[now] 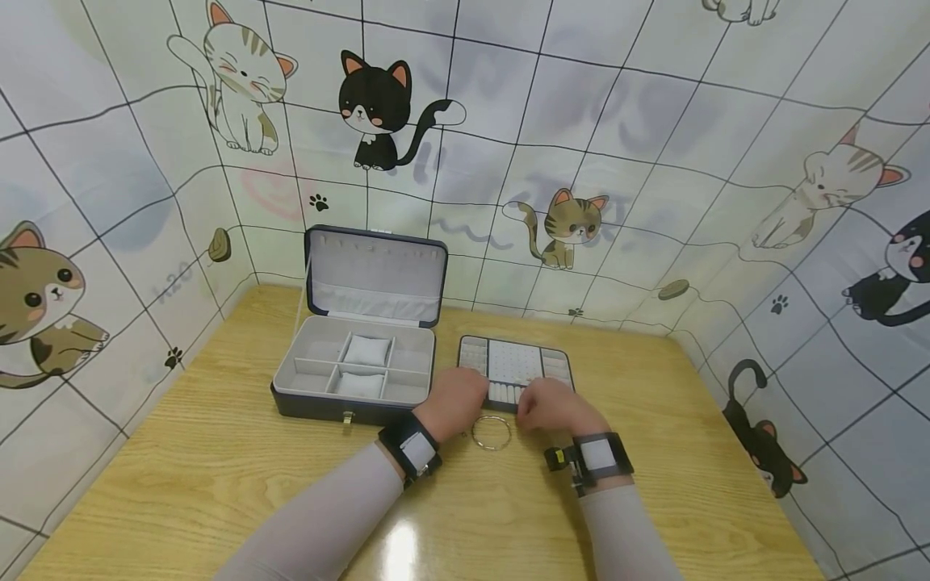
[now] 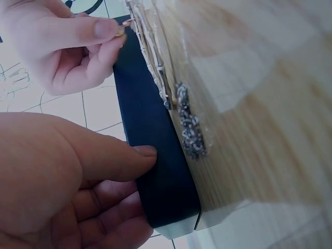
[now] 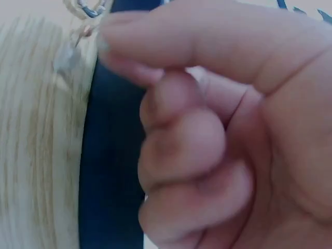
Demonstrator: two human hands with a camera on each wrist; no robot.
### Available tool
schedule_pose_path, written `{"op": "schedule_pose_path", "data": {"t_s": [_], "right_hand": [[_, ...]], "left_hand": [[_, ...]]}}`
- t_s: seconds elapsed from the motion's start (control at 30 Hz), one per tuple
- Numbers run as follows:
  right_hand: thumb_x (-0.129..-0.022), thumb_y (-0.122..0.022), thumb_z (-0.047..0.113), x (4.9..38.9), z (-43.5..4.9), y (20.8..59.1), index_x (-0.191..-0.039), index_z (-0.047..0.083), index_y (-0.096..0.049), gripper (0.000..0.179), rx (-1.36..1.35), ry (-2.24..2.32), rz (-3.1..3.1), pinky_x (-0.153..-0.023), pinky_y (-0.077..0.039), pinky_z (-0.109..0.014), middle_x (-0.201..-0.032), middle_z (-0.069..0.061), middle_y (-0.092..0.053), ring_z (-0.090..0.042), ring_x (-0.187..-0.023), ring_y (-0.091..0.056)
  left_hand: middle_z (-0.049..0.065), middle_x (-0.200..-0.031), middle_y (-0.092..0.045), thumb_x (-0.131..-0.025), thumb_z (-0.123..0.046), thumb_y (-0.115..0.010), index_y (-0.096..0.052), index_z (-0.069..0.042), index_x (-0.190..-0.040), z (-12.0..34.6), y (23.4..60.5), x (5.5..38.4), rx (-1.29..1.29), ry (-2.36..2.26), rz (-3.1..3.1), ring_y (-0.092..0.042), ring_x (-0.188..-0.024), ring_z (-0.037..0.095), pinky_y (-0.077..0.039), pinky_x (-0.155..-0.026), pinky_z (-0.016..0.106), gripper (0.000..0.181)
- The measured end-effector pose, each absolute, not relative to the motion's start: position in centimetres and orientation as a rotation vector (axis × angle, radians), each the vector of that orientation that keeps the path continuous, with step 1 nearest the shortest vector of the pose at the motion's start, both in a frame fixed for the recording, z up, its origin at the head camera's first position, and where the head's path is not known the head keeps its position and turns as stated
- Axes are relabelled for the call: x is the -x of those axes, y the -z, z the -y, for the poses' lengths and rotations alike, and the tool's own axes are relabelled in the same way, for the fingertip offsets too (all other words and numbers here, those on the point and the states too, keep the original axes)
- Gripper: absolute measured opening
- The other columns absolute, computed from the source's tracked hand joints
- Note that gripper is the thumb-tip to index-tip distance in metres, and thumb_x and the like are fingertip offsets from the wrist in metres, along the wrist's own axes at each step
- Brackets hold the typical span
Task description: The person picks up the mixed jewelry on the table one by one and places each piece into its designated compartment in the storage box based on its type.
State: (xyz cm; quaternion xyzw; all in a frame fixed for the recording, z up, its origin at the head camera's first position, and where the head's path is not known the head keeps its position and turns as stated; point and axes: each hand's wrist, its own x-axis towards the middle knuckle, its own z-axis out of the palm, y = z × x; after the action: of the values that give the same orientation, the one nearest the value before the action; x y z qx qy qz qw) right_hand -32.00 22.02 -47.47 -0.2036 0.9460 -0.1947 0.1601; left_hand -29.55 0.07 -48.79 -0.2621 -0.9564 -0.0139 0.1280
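One hand, the right (image 1: 550, 403), is pinching a small, blurred, gold-toned piece of jewellery (image 3: 86, 32) by the front edge of a dark-sided, pale-lined tray (image 1: 514, 361), whose corner the left hand (image 1: 456, 399) is holding. A thin, round, metallic bangle (image 1: 492, 449) is lying before the tray on the yellowish wooden table (image 1: 479, 516).
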Motion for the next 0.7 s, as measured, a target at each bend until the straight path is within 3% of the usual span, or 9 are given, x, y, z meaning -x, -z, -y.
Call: {"op": "schedule_pose_path", "data": {"t_s": [0.2,0.47,0.7], "right_hand": [[-0.084,-0.078,0.01,32.6,-23.7,47.7,-0.084,0.01,-0.077,0.001,0.61,0.866,-2.536,-0.067,-0.055,-0.032,-0.076,0.001,-0.071,-0.016,-0.067,-0.063],[-0.089,-0.073,0.008,33.0,-24.9,47.9,-0.09,0.006,-0.076,0.004,0.511,1.133,-2.394,-0.068,-0.059,-0.034,-0.082,-0.009,-0.075,-0.02,-0.069,-0.069],[-0.09,-0.074,0.01,33.2,-25.2,48.3,-0.093,0.005,-0.075,0.006,0.413,1.223,-2.489,-0.073,-0.058,-0.036,-0.091,-0.009,-0.074,-0.023,-0.076,-0.068]], "left_hand": [[0.0,-0.078,-0.072,-0.094,-0.015,-0.073,-0.072,-0.017,-0.083,-0.1,48.9,29.6,0.759,0.025,2.786,-0.068,-0.069,0.016,-0.054,-0.054,0.034,0.011],[-0.001,-0.078,-0.072,-0.095,-0.017,-0.072,-0.074,-0.017,-0.085,-0.1,49.1,29.6,0.769,0.003,2.765,-0.068,-0.07,0.015,-0.055,-0.054,0.033,0.011],[-0.001,-0.078,-0.072,-0.097,-0.016,-0.071,-0.075,-0.017,-0.086,-0.1,49.3,29.6,0.773,-0.008,2.76,-0.069,-0.071,0.015,-0.055,-0.053,0.033,0.011]]}}
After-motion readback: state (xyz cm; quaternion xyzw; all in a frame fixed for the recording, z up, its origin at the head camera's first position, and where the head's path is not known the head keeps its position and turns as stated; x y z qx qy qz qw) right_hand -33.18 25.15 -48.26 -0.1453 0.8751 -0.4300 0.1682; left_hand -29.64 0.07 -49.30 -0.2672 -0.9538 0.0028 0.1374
